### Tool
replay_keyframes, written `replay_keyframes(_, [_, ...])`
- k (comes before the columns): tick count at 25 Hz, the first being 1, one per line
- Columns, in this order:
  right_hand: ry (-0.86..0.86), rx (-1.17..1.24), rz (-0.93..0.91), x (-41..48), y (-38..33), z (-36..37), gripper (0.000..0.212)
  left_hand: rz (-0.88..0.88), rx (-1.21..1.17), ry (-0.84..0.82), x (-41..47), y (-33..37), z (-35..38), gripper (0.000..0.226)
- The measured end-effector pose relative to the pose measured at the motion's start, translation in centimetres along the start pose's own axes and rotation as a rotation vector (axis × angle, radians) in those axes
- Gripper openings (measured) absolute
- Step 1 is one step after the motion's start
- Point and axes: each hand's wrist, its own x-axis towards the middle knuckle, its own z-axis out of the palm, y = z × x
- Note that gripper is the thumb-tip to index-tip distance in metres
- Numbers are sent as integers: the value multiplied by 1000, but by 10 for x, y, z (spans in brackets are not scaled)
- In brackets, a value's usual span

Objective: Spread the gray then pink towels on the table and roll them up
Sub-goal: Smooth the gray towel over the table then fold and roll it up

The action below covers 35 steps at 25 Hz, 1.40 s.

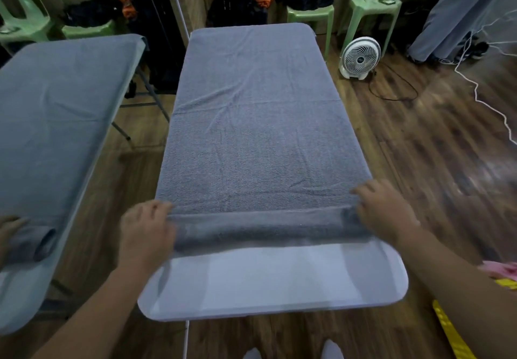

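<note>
A gray towel (257, 123) lies spread along the white table (274, 283), covering it from the far end to near me. Its near end is curled into a short roll (263, 230) that spans the table's width. My left hand (145, 233) presses on the roll's left end, fingers curled over it. At the roll's right end sits my right hand (386, 210), fingers over the top. A bit of pink towel (500, 270) shows at the right edge, below my right forearm.
A second table (56, 112) on the left carries another gray towel, with another person's hand (9, 230) on a roll at its near end. A white fan (359, 58) and cables sit on the wooden floor to the right. Green chairs (372, 0) line the back wall.
</note>
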Motion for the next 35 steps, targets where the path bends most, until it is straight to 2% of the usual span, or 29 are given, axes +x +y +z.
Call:
replay_keyframes(2, [-27, 50, -226, -17, -51, 16, 32, 242, -100, -73, -21, 49, 9, 48])
replay_keyframes(3, [-50, 77, -290, -26, -75, 25, 39, 338, -117, -122, -30, 69, 16, 52])
replay_keyframes(4, [-72, 100, -297, -30, -87, 34, 45, 358, -117, -159, -32, 78, 22, 55])
replay_keyframes(6, [-74, 148, -193, -30, -73, 34, 47, 233, -121, -168, -26, 60, 28, 57])
replay_keyframes(8, [-18, 119, -57, -35, -25, 30, 44, 100, -69, -183, -26, 13, 25, 54])
replay_keyframes(9, [-33, 97, -3, -42, -4, 22, 40, 87, -49, -175, -30, -9, 22, 50])
replay_keyframes(12, [-205, 42, 50, -59, 21, -2, 26, 87, -91, -160, -41, -32, 11, 38])
replay_keyframes(14, [-356, 105, 89, -56, 20, -20, 17, 76, -124, -142, -45, -30, 2, 33])
replay_keyframes(16, [-418, 157, 128, -42, 25, -31, 12, 72, -154, -144, -46, -32, -4, 31])
replay_keyframes(19, [-389, 182, 179, -11, 45, -30, 15, -36, -169, -139, -21, -40, -8, 24])
replay_keyframes(21, [-285, 119, 269, 6, 53, -27, 25, -155, -114, -76, 4, -37, -8, 23])
replay_keyframes(23, [-61, 12, 216, 14, 43, -19, 30, -113, -42, 2, 16, -18, -3, 32])
replay_keyframes(24, [8, 17, 92, 15, 27, -13, 29, -21, -40, 0, 17, -2, 0, 39])
replay_keyframes(26, [-38, 49, -198, 4, -12, 5, 30, 153, -81, -128, 9, 28, 12, 54])
replay_keyframes(27, [-77, 59, -257, -3, -22, 15, 38, 169, -86, -196, 5, 33, 19, 59])
replay_keyframes(28, [-102, 67, -237, -9, -22, 22, 47, 138, -86, -226, 3, 31, 23, 61])
replay_keyframes(30, [-76, 100, -55, -15, 0, 25, 49, 38, -81, -202, 3, 10, 25, 55])
replay_keyframes(32, [-58, 65, 73, -21, 25, 19, 35, 25, -89, -153, -1, -11, 23, 44])
replay_keyframes(35, [-177, 55, 103, -30, 34, 1, 20, 58, -126, -115, -15, -21, 17, 35])
